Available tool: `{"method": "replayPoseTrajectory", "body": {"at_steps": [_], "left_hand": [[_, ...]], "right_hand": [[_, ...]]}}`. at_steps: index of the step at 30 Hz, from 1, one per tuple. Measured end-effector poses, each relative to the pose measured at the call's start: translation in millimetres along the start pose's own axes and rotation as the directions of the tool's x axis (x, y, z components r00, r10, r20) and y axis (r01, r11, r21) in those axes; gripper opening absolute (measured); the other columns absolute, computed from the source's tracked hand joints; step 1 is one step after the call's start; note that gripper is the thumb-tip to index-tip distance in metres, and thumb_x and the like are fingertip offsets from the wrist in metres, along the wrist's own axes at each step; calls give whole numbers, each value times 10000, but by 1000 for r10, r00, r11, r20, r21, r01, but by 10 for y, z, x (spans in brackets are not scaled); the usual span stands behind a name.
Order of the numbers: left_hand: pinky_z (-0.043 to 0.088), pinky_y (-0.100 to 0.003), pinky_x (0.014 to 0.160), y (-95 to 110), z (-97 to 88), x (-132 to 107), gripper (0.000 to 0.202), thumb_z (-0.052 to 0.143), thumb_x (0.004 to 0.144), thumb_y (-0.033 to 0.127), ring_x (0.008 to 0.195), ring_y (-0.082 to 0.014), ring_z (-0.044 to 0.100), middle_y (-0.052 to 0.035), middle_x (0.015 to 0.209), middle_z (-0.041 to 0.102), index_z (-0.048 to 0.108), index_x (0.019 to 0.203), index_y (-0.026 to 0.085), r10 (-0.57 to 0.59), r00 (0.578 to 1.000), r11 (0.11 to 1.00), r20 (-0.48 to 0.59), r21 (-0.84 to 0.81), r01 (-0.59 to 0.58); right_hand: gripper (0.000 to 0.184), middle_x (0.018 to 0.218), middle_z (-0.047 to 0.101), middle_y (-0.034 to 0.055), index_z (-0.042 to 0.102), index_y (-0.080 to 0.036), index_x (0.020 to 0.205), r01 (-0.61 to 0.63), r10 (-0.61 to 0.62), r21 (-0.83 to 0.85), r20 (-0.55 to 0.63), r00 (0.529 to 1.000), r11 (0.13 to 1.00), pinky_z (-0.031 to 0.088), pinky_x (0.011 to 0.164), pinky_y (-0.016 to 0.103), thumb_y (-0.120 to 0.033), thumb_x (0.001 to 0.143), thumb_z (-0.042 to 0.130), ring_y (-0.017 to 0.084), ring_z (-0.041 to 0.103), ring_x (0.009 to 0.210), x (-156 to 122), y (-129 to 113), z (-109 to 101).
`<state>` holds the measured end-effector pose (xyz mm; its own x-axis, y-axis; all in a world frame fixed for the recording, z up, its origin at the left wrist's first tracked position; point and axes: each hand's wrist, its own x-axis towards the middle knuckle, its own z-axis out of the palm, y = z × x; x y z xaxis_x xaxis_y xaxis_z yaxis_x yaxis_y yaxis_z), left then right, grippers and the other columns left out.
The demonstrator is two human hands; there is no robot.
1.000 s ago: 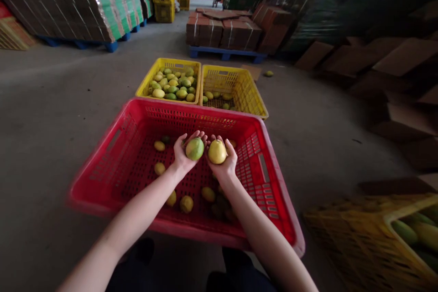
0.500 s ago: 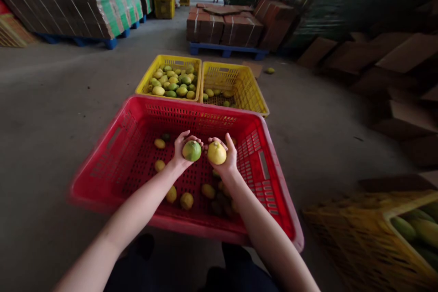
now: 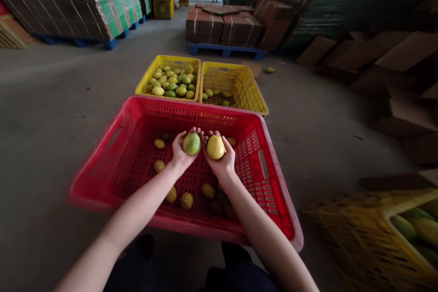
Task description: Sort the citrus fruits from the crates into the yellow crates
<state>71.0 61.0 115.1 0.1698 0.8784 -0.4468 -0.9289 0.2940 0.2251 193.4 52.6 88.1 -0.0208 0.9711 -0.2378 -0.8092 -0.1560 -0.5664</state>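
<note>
My left hand [image 3: 179, 155] is cupped palm up around a green lemon [image 3: 191, 143], which has a yellowish patch. Close beside it, my right hand [image 3: 227, 162] cradles a yellow lemon [image 3: 215, 147], with the thumb along its side. Both hands are above the inside of a large red plastic crate [image 3: 91, 187]. Scattered on the crate's slotted floor are several loose lemons, among them a yellow one [image 3: 186, 200] near the front. A darker cluster lies partly hidden under my right forearm.
Beyond the red crate are a fuller yellow crate [image 3: 147, 75] of lemons and another yellow crate [image 3: 251, 89] with a few. At right front stands a yellow crate [image 3: 369, 237] of greenish fruit. Cardboard boxes [image 3: 404, 109] lie to the right; a blue pallet [image 3: 226, 50] bears flattened cartons.
Both lemons have turned in my hands, and the yellow one's stem end no longer faces me. My fingers have shifted around them; the hands stay over the red crate.
</note>
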Motion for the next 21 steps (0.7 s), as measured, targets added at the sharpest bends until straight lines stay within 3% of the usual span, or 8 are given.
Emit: {"method": "replayPoseTrajectory", "body": {"at_steps": [5,11,18,21], "left_hand": [[545,-343,902,-21,-29,26,276,486,808,206,859,-190,710,-70,858,755,745,891,156,-3,1000,997,-9,-71,2],[540,-377,930,-59,-68,51,301,491,793,214,874,-211,716,-82,856,757,752,930,151,27,1000,999,-13,-38,-28],[544,-338,925,-66,-59,37,277,500,769,201,882,-198,715,-83,835,756,749,878,149,34,999,999,-23,10,-34],[543,-347,940,-62,-58,30,275,486,789,208,922,-208,715,-93,850,757,746,852,144,16,1000,1000,-10,25,-16]], "right_hand": [[177,919,769,-1,676,-248,932,-10,22,87,-130,991,996,609,852,387,-386,833,630,174,729,845,4,48,4],[155,908,774,20,690,-227,893,1,15,76,-209,978,997,618,813,377,-346,823,620,184,733,817,8,57,15],[201,904,767,7,677,-247,901,52,-54,-25,-78,995,998,606,870,421,-415,792,656,192,734,819,42,51,-73],[173,900,768,15,683,-234,883,58,-59,-12,-121,991,998,614,849,403,-372,782,653,189,733,802,46,39,-56]]}}
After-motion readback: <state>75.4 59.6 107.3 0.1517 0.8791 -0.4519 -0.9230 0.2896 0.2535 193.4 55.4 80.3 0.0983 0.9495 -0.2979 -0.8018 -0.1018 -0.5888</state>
